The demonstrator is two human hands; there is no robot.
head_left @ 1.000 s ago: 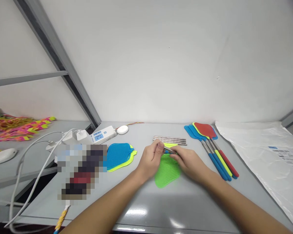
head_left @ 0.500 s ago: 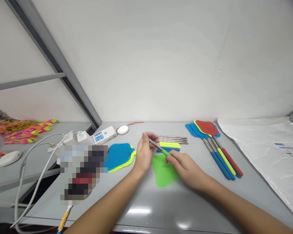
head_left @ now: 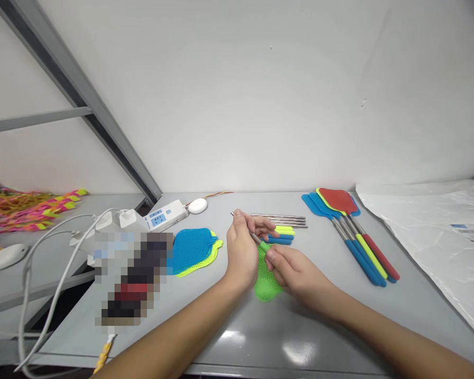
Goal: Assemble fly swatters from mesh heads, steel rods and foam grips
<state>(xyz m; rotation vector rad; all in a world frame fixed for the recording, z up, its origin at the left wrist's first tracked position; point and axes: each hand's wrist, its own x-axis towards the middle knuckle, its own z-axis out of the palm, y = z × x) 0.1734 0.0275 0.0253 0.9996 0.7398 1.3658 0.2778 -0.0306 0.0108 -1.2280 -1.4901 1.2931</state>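
Left hand (head_left: 243, 250): reaches in over the front edge, wrist bent up, thumb raised, fingers half spread toward the right, a metal rod (head_left: 255, 237) held across it
Right hand (head_left: 300, 271): comes in from the front right, thumb and fingers clamped on a green sleeve (head_left: 264, 246) at the rod's lower end
Hands together: close to each other on one piece, above the middle of the tabletop (head_left: 268, 329)
Rod's slant: upper end to the back left, sleeved end to the front right
Green mesh head (head_left: 266, 287): one, below the hands, partly covered by them
Plastic bag (head_left: 426, 237): one, lying along the right edge; contents cannot be seen
Loose rods (head_left: 288, 218): at least four, side by side toward the back edge
Loose sleeves (head_left: 286, 230): yellow and blue, just in front of those rods; exact count hidden by fingers
Left stack: blue mesh head (head_left: 191, 250) on top, yellow mesh head (head_left: 213, 258) showing beneath
Swatters (head_left: 335, 201): at least four near the bag, heads toward the back edge; handles include two blue, one yellow, one red
Back left corner: one power strip (head_left: 168, 213), one white oval device (head_left: 198, 206) beside it
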